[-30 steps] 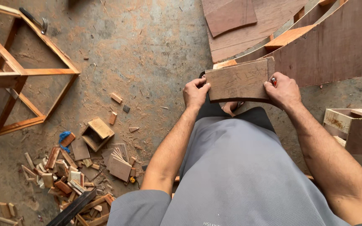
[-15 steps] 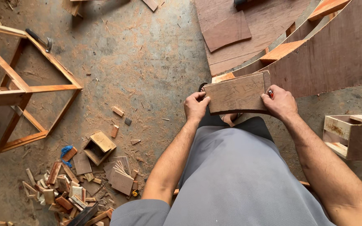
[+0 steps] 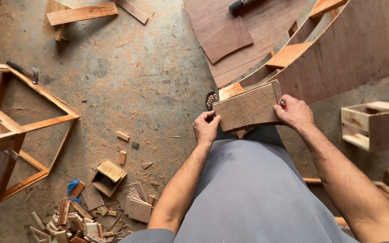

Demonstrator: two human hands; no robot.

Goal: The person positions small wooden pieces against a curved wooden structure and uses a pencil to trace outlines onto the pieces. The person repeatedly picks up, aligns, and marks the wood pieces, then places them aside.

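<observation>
Wooden board (image 3: 248,108) held flat above the knees — left hand (image 3: 205,128) clamped on its 8 o'clock corner, right hand (image 3: 296,112) closed on the 3 o'clock edge. Curved plywood frame (image 3: 338,58) at 1 o'clock; offcut pile (image 3: 82,216) at 8.

This is a woodworking shop, worked at floor level: the bare concrete floor (image 3: 149,81) is dusted with sawdust, and a heap of offcuts (image 3: 84,216) lies at eight o'clock. An open timber frame (image 3: 23,130) stands at nine o'clock with a hammer (image 3: 23,71) resting on it. Curved plywood panels (image 3: 338,49) rise at one o'clock, and an unfinished wooden box (image 3: 374,126) sits at three.
</observation>
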